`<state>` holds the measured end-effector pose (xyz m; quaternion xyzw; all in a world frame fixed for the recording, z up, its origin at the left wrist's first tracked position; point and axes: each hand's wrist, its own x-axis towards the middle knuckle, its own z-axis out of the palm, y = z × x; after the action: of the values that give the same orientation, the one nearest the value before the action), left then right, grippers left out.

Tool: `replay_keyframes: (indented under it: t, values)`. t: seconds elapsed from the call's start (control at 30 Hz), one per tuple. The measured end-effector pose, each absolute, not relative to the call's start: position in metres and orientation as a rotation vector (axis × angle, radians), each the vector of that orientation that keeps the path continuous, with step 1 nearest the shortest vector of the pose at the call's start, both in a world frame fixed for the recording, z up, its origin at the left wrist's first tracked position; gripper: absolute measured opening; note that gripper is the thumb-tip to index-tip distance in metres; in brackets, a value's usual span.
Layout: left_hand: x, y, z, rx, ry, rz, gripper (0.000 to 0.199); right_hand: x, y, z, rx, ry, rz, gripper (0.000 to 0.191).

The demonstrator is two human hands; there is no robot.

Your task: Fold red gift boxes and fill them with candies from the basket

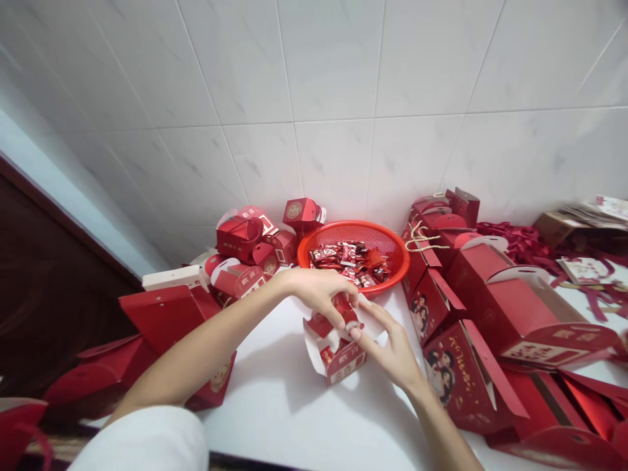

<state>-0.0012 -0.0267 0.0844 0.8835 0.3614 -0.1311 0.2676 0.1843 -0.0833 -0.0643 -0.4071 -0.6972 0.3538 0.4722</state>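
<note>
Left hand (326, 294), right hand (392, 347): fingers of both grasping red wrapped candy (349, 315) over small open box (338, 350), near side of basket (403, 267).

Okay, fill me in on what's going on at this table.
A person's left hand and right hand meet over a small open red box on the white table, with a red wrapped piece at their fingers. Some red pieces already lie in the box. Behind it, a red basket holds many small wrapped packets. More red boxes crowd both sides.
</note>
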Motion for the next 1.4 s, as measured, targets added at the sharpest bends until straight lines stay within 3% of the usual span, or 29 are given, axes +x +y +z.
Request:
replay_keyframes:
  t: [0.13, 0.4, 0.63, 0.83, 1.13, 1.4]
  values:
    - [-0.003, -0.029, 0.087, 2.344, 1.006, -0.386, 0.046, 0.185, -0.083, -0.064, -0.997, -1.707, 0.852, 0.056]
    - [-0.02, -0.044, 0.101, 2.471, 1.213, -0.458, 0.03, 0.184, -0.085, -0.066, -1.013, -1.663, 0.809, 0.052]
    - [-0.046, -0.059, 0.093, 2.302, 1.27, -0.535, 0.058, 0.184, -0.087, -0.063, -0.931, -1.606, 0.684, 0.035]
    - [-0.042, -0.064, 0.069, 2.365, 1.271, -0.32, 0.039, 0.185, -0.09, -0.061, -0.814, -1.66, 0.579, 0.014]
    - [-0.023, -0.071, 0.023, 2.358, 1.546, 0.275, 0.021, 0.179, -0.095, -0.065, -0.759, -1.951, 0.561, 0.031]
    - [-0.008, -0.073, 0.01, 2.289, 1.713, 0.248, 0.023, 0.182, -0.096, -0.065, -0.738, -2.131, 0.605, 0.031]
